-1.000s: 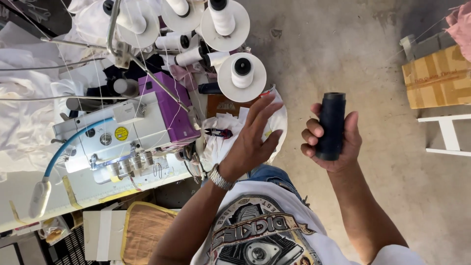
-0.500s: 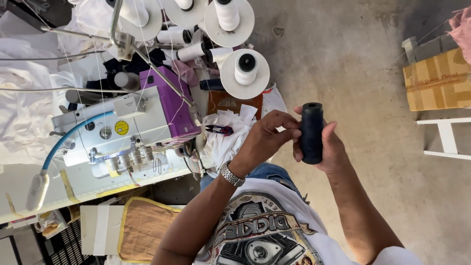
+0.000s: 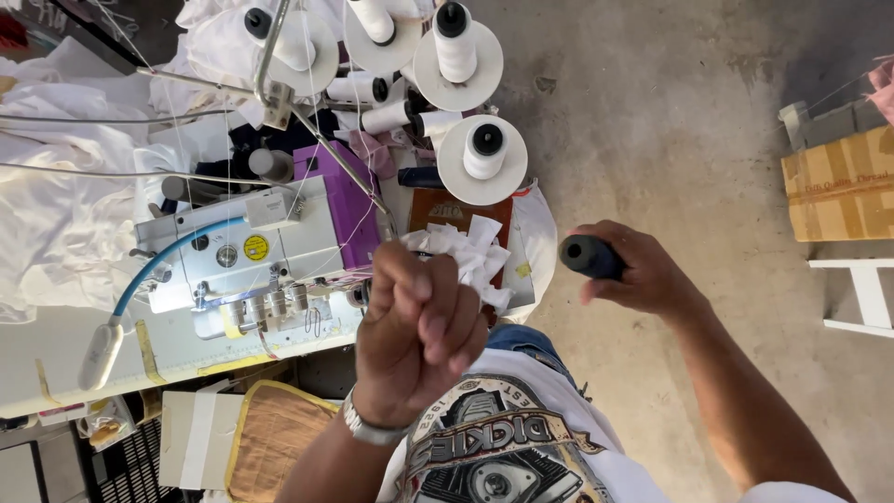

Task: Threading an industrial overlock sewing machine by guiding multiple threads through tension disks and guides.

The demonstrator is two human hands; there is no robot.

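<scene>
We're gripping a black thread spool (image 3: 590, 256) in our right hand (image 3: 643, 270), fingers wrapped round it, out over the concrete floor (image 3: 670, 121). Our left hand (image 3: 419, 326) is bunching into a fist before the sewing machine (image 3: 265, 251); what it pinches, we can't tell.

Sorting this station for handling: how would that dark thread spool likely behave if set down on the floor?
The dark thread spool, gripped in the right hand, looks cylindrical, so on its side it would probably roll. One-handed hold suggests it is light. Wound thread probably gives grip, not slip.
</scene>
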